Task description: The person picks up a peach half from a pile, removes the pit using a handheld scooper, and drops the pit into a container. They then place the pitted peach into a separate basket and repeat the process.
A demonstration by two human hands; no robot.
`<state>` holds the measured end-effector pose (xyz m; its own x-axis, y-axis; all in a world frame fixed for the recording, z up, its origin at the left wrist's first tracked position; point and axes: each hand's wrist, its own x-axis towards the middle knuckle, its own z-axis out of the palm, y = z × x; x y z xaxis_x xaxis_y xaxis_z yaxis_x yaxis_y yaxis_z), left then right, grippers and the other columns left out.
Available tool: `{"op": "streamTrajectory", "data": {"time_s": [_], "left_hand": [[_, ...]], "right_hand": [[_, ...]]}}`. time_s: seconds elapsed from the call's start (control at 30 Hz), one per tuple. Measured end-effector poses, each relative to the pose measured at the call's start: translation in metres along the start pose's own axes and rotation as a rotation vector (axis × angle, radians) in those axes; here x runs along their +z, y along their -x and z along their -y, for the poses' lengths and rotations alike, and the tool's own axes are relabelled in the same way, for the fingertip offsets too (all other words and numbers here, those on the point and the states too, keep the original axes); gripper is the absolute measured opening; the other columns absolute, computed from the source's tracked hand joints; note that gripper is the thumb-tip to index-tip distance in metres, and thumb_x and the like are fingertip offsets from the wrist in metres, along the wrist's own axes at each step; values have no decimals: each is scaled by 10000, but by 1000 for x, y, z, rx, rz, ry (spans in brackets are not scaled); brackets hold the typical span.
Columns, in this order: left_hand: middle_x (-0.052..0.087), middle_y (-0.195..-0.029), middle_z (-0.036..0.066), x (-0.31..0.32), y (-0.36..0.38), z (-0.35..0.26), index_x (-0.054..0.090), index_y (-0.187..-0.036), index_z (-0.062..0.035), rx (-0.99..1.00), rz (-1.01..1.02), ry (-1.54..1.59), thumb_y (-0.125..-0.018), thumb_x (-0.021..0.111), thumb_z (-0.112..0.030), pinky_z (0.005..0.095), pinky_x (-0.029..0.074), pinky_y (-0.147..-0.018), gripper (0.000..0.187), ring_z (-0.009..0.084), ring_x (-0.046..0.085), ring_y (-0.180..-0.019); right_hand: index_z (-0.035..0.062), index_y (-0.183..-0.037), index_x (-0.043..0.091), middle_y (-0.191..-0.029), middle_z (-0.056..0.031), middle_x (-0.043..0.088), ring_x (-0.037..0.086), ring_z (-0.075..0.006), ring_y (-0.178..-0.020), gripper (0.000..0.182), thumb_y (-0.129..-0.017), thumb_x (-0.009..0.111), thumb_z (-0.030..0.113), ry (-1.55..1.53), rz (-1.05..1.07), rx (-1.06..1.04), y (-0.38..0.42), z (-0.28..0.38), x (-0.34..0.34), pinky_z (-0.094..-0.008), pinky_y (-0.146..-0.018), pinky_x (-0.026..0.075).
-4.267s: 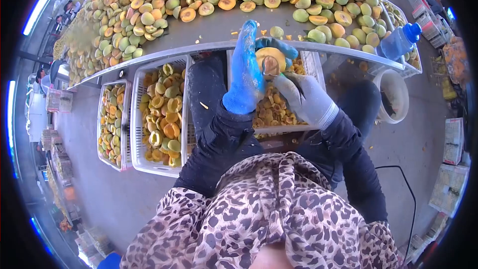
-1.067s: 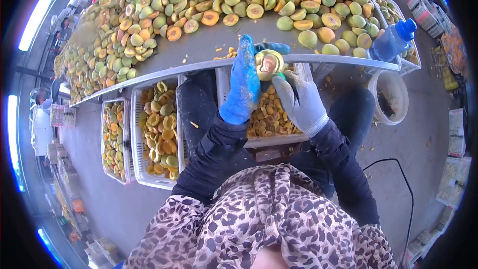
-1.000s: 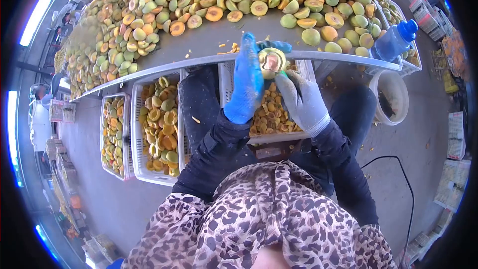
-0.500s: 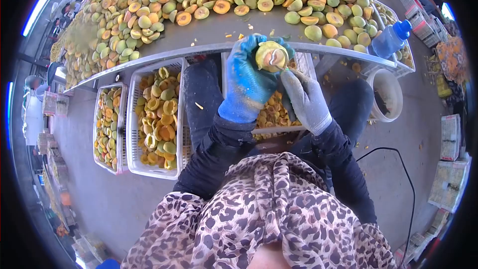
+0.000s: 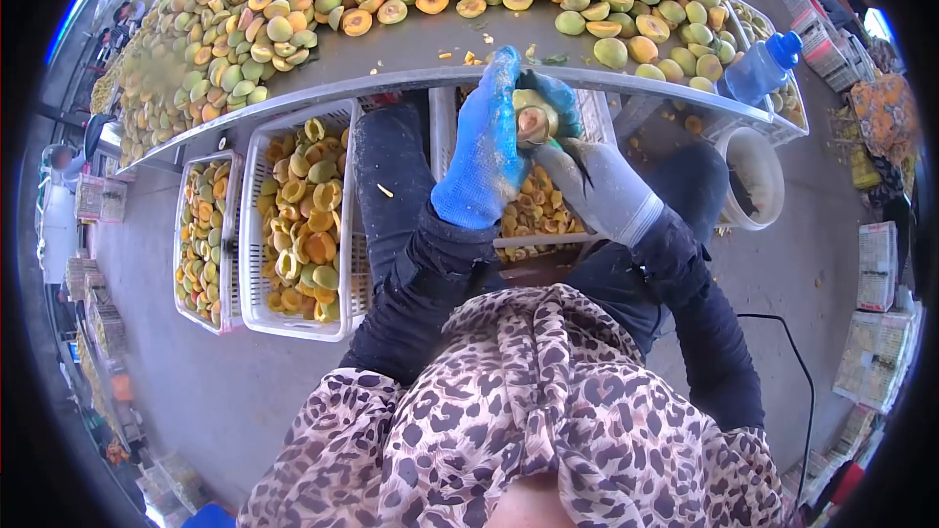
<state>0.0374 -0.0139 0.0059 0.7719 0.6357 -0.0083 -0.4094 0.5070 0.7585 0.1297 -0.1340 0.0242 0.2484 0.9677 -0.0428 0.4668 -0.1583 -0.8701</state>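
My left hand [image 5: 479,156], in a blue glove, is closed around a cut peach half [image 5: 534,124] just past the table's near edge. The cut face with its brown pit is turned toward me. My right hand [image 5: 606,186], in a grey glove, is closed close against the fruit's lower right side. Its fingers grip a small pitting tool that is mostly hidden; only a bit of green and dark shows by the thumb. Below both hands, between my knees, a white crate [image 5: 548,241] holds peach pieces.
Heaped peach halves [image 5: 391,10] cover much of the metal table [image 5: 391,61]. A blue bottle [image 5: 761,68] stands at its right corner. Two crates of peach halves, a nearer one [image 5: 293,323] and a farther one [image 5: 207,311], stand at left. A white bucket [image 5: 768,176] is at right; a black cable [image 5: 804,381] crosses the floor.
The peach half has tilted and sits slightly lower in my left hand, whose fingers now point more upward. My right hand has turned and moved in against the fruit; the tool is now less visible.
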Motion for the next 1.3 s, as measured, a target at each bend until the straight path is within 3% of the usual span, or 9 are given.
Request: {"op": "streamTrajectory", "data": {"time_s": [0.17, 0.53, 0.8, 0.87, 0.9, 1.1, 1.17, 1.27, 1.3], "left_hand": [[618, -737, 105, 10, 8, -5, 588, -852, -17, -33, -35, 86, -993, 373, -433, 334, 506, -610, 489, 216, 604, -622], [622, -634, 126, -6, 8, 0, 619, -714, 21, -11, 143, -301, -964, 410, -482, 328, 519, -559, 600, 221, 633, -605], [637, -947, 119, -38, -15, 29, 603, -980, -28, -37, -141, 404, -965, 437, -340, 436, 543, -771, 353, 288, 636, -840], [625, -1010, 115, -45, -1, 24, 571, -1075, -38, -43, -274, 469, -959, 481, -286, 457, 540, -815, 289, 291, 619, -924], [624, -1015, 107, -55, 4, 30, 561, -1093, -44, 28, -282, 246, -955, 496, -271, 460, 539, -824, 274, 285, 617, -936], [625, -970, 45, -58, 17, 24, 528, -1135, -69, -177, -256, 431, -946, 546, -231, 316, 539, -749, 250, 189, 634, -873], [609, -1018, 90, -60, 27, 30, 533, -1109, -1, 588, -121, -1255, -935, 528, -262, 315, 505, -804, 314, 249, 621, -932], [601, -1037, 133, -57, 35, 26, 516, -1131, 34, 23, -374, -509, -886, 570, -181, 355, 496, -815, 331, 295, 604, -951], [596, -1037, 170, -71, 41, 45, 516, -1149, 45, 388, -268, -511, -840, 584, -115, 406, 482, -835, 354, 347, 577, -966]], "right_hand": [[-30, -793, 619, -493, -26, 494, 483, -97, -374, 496, -986, 428, 385, -421, 203, 303, 6, 8, 0, -237, -354, 354], [48, -732, 506, -493, 12, 396, 349, -84, -341, 515, -973, 385, 487, -472, 413, 467, 11, 2, -8, -220, -337, 309], [79, -745, 522, -490, 41, 439, 347, -66, -316, 507, -988, 350, 490, -1621, 711, 298, 12, -27, 19, -191, -320, 283], [63, -739, 524, -490, -45, 522, 449, -174, -332, 453, -968, 450, 447, -585, -63, 418, -1, -32, 16, -271, -346, 367], [51, -761, 523, -533, -149, 573, 558, -306, -436, 387, -930, 538, 399, 182, -378, -123, -10, -71, 24, -392, -420, 437], [69, -824, 510, -591, -161, 605, 616, -367, -557, 315, -940, 506, 362, 642, -344, -119, -22, -33, 29, -479, -512, 466], [78, -857, 508, -643, -145, 639, 639, -349, -586, 283, -934, 512, 350, 759, -292, -28, -25, -29, 34, -459, -531, 493], [85, -827, 508, -609, -125, 628, 637, -335, -561, 333, -944, 477, 395, 925, -308, 1, -31, -49, 54, -447, -498, 491], [91, -848, 553, -636, -133, 645, 651, -341, -595, 343, -936, 473, 414, 853, -309, 184, -40, -68, 60, -457, -541, 505]]}}
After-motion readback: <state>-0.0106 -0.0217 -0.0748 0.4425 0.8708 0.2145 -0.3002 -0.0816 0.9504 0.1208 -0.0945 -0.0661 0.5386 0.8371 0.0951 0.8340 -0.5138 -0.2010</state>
